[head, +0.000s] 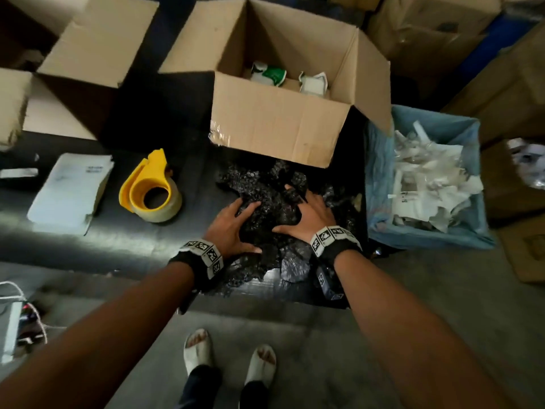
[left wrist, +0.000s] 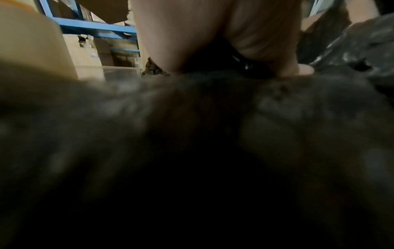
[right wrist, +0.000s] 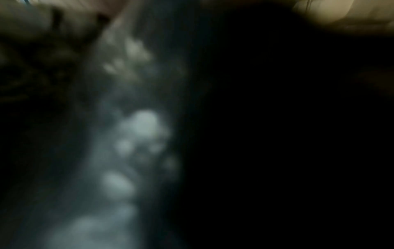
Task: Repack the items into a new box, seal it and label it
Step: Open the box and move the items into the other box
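A crumpled heap of black bubble wrap (head: 265,190) lies on the dark table (head: 118,240), just in front of an open cardboard box (head: 274,125). Inside the box sit a green-and-white packet (head: 272,74) and a white packet (head: 314,84). My left hand (head: 244,228) grips the near left of the heap, its fingers dug into the wrap. My right hand (head: 298,214) grips the right side, fingertips buried in the folds. The left wrist view shows my fingers (left wrist: 224,42) pressed into the blurred bubble wrap (left wrist: 213,118). The right wrist view is dark, showing only blurred bubbles (right wrist: 132,134).
A yellow tape dispenser (head: 150,190) and a stack of white sheets (head: 69,193) lie on the table to the left. Another open carton (head: 97,39) stands at the back left. A blue-lined bin (head: 380,178) of white paper scraps stands right of the table. More cartons crowd the far right.
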`<state>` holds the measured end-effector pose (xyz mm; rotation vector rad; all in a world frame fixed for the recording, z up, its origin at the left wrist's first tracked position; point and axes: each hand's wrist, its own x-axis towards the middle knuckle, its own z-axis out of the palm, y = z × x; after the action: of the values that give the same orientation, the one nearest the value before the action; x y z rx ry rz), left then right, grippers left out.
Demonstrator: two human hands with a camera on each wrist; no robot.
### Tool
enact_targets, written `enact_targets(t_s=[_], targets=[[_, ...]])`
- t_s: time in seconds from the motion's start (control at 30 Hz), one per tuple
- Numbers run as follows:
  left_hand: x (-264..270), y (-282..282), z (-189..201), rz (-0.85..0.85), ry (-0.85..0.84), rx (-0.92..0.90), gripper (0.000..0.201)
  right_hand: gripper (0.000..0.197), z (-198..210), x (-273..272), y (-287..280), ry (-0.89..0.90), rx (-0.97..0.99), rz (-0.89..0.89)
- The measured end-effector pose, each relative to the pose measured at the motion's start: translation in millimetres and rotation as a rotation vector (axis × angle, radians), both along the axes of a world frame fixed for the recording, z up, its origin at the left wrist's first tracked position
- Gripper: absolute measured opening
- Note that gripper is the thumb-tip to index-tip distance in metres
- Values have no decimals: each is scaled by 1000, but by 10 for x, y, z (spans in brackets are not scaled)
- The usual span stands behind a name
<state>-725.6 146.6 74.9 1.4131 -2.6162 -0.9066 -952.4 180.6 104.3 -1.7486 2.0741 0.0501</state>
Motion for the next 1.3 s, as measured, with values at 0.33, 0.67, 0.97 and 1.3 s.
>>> enact_targets(t_s=[0.33, 0.67, 0.97, 1.3], targets=[[-28, 95, 222, 179, 202, -25, 79, 59, 190, 37, 191, -320, -140, -105], [272, 185, 1163, 254, 404, -175, 80, 71, 1198, 245, 146, -311, -300, 6], [224, -260, 2116, 280, 469, -325, 76, 84, 2270, 262, -219, -249, -524, 95], [-278, -1705, 2800, 193, 531, -358, 72, 69, 2833, -49, -1461, -23, -639, 59]])
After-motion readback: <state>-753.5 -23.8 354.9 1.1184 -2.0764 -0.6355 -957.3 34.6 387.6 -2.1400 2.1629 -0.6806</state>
